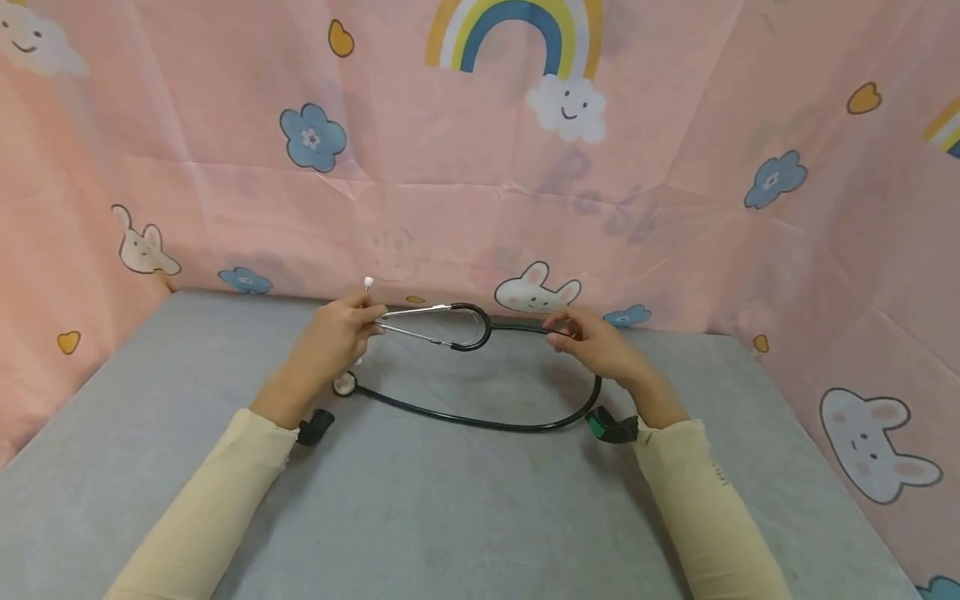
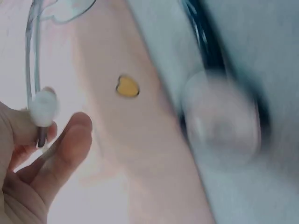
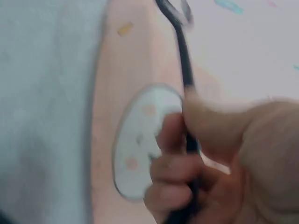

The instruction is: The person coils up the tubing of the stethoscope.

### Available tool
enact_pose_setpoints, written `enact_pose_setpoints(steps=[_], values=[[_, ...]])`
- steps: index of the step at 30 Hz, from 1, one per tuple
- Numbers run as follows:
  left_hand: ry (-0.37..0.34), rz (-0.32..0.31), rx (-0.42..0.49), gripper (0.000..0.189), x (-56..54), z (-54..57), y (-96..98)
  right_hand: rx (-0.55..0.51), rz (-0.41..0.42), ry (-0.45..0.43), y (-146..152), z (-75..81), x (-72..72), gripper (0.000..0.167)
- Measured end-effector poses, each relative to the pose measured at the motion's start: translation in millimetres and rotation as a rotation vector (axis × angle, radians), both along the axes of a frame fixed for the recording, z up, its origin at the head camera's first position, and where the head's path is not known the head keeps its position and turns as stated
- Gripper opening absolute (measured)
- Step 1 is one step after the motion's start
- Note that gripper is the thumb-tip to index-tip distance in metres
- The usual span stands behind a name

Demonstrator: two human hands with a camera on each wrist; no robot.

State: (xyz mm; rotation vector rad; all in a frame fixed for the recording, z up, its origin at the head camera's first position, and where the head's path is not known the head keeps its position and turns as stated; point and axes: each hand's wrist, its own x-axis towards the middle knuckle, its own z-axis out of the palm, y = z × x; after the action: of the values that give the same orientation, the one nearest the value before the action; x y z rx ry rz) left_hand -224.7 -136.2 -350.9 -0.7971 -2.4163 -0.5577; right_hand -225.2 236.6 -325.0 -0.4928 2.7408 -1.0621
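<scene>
A stethoscope with black tubing (image 1: 480, 423) stretches between the two hands at the far side of the table. My left hand (image 1: 330, 337) pinches its metal ear tubes (image 1: 412, 312) near their ends, and a white ear tip (image 2: 43, 108) shows beside the fingers. My right hand (image 1: 600, 346) grips the black tube beyond the Y-shaped fork; in the right wrist view the fingers curl round the tube (image 3: 184, 60). From there the tubing loops back leftward below the hands. It ends in a round chest piece (image 1: 344, 384) under the left hand, blurred in the left wrist view.
A grey-covered table (image 1: 465, 517) lies beneath. Pink cloth (image 1: 450, 225) printed with rabbits, flowers and rainbows hangs along its back and sides. Black wrist devices (image 1: 315, 427) sit at both cream sleeve cuffs, with a green patch on the right one.
</scene>
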Motion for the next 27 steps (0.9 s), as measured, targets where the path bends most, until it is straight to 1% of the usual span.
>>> enact_pose_setpoints(steps=[3, 7, 9, 11, 14, 16, 17, 19, 21, 24, 27], values=[[-0.006, -0.018, 0.038, 0.017, -0.7, 2.1, -4.6, -0.023, 0.021, -0.017, 13, 4.5, -1.6, 0.028], [-0.040, -0.047, 0.022, 0.022, 0.5, 4.5, -5.5, 0.004, -0.009, 0.051, 22, 12.8, -0.5, 0.028], [-0.049, -0.050, -0.010, 0.023, 1.8, 6.2, -4.6, 0.018, -0.048, 0.116, 21, 16.8, 1.4, 0.026], [-0.052, -0.054, -0.043, 0.022, 3.1, 7.8, -3.4, 0.027, -0.082, 0.217, 17, 20.6, 4.0, 0.025], [-0.033, -0.071, -0.073, 0.021, 4.6, 8.7, 1.1, -0.041, -0.106, 0.366, 11, 24.4, 9.1, 0.024], [-0.004, -0.099, -0.087, 0.021, 6.7, 9.8, 5.2, -0.136, -0.074, 0.450, 7, 25.6, 11.7, 0.023], [0.016, -0.120, -0.099, 0.021, 7.9, 10.2, 7.5, -0.194, -0.050, 0.477, 5, 25.5, 12.3, 0.022], [0.068, -0.162, -0.133, 0.022, 11.3, 11.6, 12.0, -0.295, 0.005, 0.523, 0, 24.3, 12.4, 0.019], [0.126, -0.204, -0.174, 0.023, 15.1, 13.5, 16.9, -0.357, 0.048, 0.556, -5, 22.6, 12.2, 0.017], [0.195, -0.262, -0.206, 0.022, 20.5, 16.0, 26.5, -0.398, 0.090, 0.572, -11, 20.2, 13.1, 0.017], [0.251, -0.307, -0.216, 0.020, 25.8, 17.8, 35.8, -0.402, 0.129, 0.559, -18, 19.0, 14.9, 0.017]])
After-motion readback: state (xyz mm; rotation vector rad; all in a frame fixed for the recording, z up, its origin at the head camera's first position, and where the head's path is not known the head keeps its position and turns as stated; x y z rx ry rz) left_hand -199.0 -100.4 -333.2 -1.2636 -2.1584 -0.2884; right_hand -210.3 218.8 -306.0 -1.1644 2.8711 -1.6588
